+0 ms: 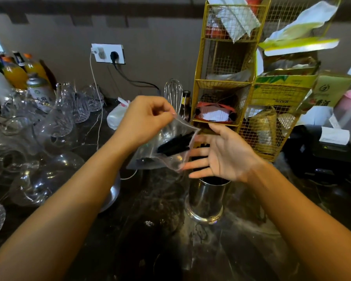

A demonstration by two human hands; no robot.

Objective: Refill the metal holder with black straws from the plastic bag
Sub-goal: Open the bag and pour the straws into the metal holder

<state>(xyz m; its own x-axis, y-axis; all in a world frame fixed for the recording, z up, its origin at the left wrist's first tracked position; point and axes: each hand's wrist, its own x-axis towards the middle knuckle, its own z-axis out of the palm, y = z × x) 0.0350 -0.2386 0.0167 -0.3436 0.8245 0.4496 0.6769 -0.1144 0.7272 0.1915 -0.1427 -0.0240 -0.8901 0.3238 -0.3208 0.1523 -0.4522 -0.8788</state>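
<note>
Left hand (144, 118) pinches the bag (166, 147) by its top edge, black straws (174, 146) inside, above the holder (207, 197). Right hand (221, 155) spread flat at the bag's mouth. Yellow box (280, 92) reads "100%", upside down.

Holder (208, 196) mouth (behind right hand (221, 153))
</note>
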